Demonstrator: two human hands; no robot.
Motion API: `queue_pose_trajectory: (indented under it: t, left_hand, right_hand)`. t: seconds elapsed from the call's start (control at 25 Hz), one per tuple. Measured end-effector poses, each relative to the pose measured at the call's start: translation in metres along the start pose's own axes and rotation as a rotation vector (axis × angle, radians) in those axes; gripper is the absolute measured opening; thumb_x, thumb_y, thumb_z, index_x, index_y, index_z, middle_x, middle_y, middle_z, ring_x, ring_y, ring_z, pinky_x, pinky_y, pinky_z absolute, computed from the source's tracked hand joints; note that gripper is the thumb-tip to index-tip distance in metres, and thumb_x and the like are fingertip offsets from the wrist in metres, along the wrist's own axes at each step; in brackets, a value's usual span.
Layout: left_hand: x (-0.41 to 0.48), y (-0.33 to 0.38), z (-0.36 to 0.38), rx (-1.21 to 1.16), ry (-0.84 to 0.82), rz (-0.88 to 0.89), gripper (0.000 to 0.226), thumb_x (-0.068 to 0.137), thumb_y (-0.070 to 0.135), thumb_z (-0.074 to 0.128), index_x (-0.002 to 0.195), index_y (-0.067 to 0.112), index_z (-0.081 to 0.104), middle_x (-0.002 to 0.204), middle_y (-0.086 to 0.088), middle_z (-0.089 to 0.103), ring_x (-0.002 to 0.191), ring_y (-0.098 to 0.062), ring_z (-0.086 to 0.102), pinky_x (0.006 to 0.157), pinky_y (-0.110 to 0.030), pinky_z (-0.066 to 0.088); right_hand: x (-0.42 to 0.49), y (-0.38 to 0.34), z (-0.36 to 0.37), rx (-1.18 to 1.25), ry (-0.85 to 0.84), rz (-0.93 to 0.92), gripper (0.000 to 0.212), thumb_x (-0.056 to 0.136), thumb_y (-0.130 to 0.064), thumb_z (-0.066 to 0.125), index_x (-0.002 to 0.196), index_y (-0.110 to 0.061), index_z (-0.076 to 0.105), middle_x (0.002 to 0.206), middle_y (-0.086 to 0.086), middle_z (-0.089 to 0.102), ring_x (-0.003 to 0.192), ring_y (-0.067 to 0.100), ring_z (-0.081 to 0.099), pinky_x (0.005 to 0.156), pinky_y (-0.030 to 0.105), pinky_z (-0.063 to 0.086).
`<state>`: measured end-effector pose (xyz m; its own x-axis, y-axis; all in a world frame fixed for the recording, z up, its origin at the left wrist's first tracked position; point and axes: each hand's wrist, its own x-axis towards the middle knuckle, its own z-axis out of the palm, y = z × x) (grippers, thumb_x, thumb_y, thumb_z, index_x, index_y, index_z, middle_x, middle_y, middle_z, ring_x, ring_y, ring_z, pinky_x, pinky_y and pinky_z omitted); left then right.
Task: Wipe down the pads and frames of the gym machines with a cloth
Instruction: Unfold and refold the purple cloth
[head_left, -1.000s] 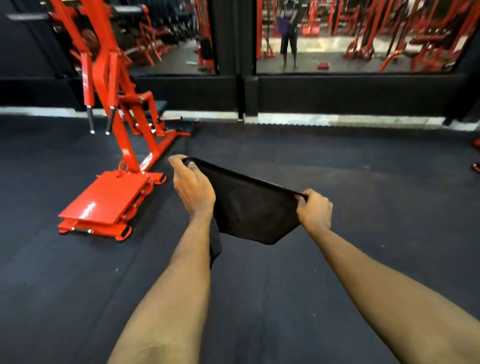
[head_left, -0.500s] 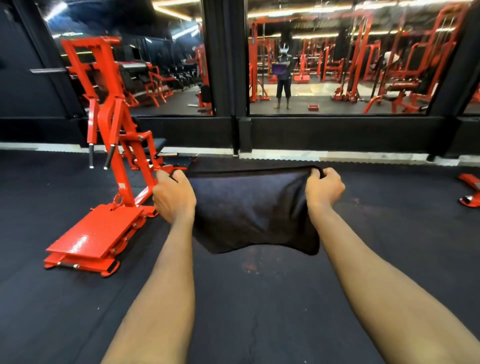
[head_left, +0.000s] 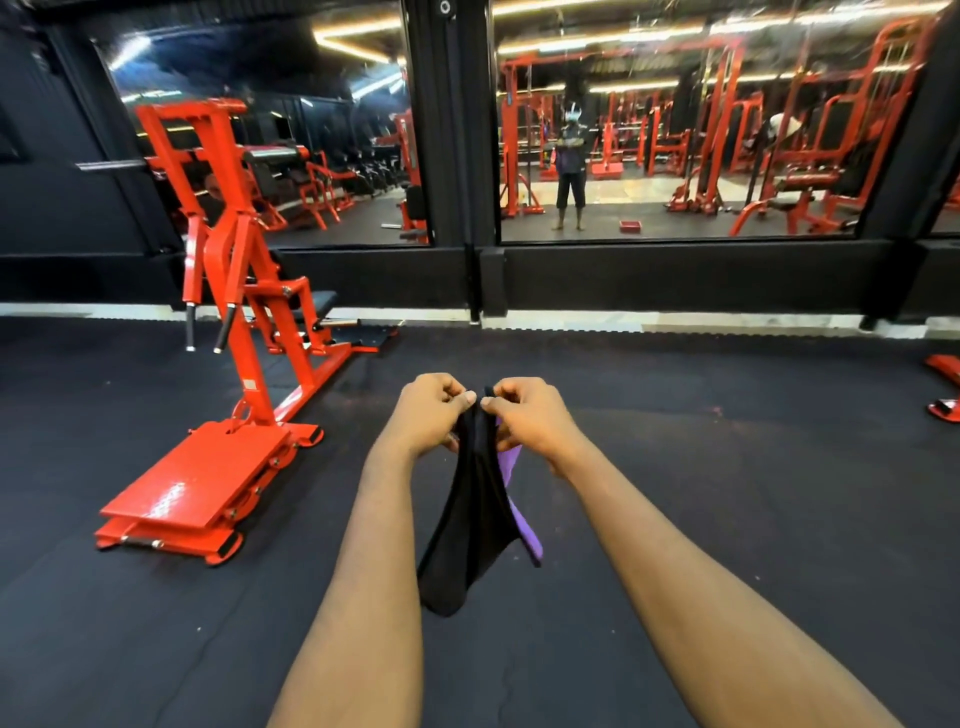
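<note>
A black cloth (head_left: 470, 519) with a purple underside hangs folded in front of me. My left hand (head_left: 431, 413) and my right hand (head_left: 530, 415) pinch its top corners, the two hands almost touching at chest height. To my left stands a red gym machine (head_left: 234, 291) with a flat red footplate (head_left: 200, 480) on the floor, two hanging black-tipped handles and a small black seat pad (head_left: 317, 300). The hands are well to the right of that machine and apart from it.
Black rubber flooring (head_left: 727, 493) spreads all around. A mirrored wall (head_left: 675, 130) ahead reflects many red machines and a standing person. A black pillar (head_left: 447, 130) splits the mirrors. Red feet of another machine (head_left: 943, 384) show at the right edge.
The hands held the cloth stretched wide; now they have come together, folding it so it hangs down. The view has tilted upward, showing more of the mirror.
</note>
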<state>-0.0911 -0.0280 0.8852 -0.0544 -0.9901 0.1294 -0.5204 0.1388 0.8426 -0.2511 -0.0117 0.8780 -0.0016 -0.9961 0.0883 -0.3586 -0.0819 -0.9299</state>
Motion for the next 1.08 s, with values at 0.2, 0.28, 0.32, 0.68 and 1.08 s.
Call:
queue_pose_trajectory:
  t: [0.2,0.28,0.32,0.68,1.08]
  left_hand:
    - [-0.005,-0.004,-0.008,-0.038,0.003,-0.004,0.013,0.097,0.004,0.058,0.086,0.002,0.065,0.085,-0.023,0.069,0.069,-0.029,0.074,0.053,-0.039,0.061]
    - [-0.004,-0.002,-0.011,-0.031,-0.011,0.016,0.014,0.097,0.004,0.057,0.086,0.003,0.066,0.085,-0.024,0.07,0.07,-0.027,0.074,0.054,-0.039,0.061]
    - [-0.004,0.0,-0.013,-0.016,-0.022,0.032,0.015,0.098,0.005,0.057,0.086,0.003,0.066,0.084,-0.023,0.071,0.07,-0.026,0.074,0.054,-0.038,0.06]
    - [-0.005,0.01,-0.029,0.1,-0.191,0.053,0.016,0.088,0.018,0.075,0.087,0.005,0.067,0.077,-0.013,0.072,0.067,-0.021,0.071,0.055,-0.033,0.058]
    - [0.002,-0.009,-0.065,0.382,0.002,0.226,0.017,0.083,0.007,0.075,0.082,0.019,0.063,0.08,0.001,0.069,0.079,-0.018,0.064,0.076,-0.033,0.051]
  right_hand:
    - [-0.007,0.004,0.003,0.026,-0.129,-0.054,0.022,0.099,0.002,0.051,0.103,-0.004,0.072,0.087,0.02,0.073,0.073,0.031,0.076,0.066,0.033,0.064]
    - [-0.01,0.005,0.006,0.02,-0.065,-0.172,0.009,0.095,0.0,0.062,0.094,-0.003,0.071,0.087,0.018,0.074,0.066,0.026,0.075,0.061,0.031,0.063]
    - [-0.011,0.005,0.008,0.036,-0.028,-0.208,0.003,0.092,0.0,0.067,0.094,-0.003,0.067,0.086,0.017,0.073,0.062,0.025,0.074,0.058,0.032,0.063]
    - [-0.001,0.012,0.007,-0.126,0.023,-0.39,0.031,0.07,-0.022,0.091,0.096,-0.018,0.075,0.084,0.0,0.07,0.071,0.003,0.061,0.067,0.017,0.05]
    - [0.019,0.071,-0.013,-0.747,-0.038,-0.174,0.029,0.078,-0.059,0.074,0.094,-0.037,0.067,0.106,-0.004,0.048,0.103,0.02,0.042,0.084,0.038,0.045]
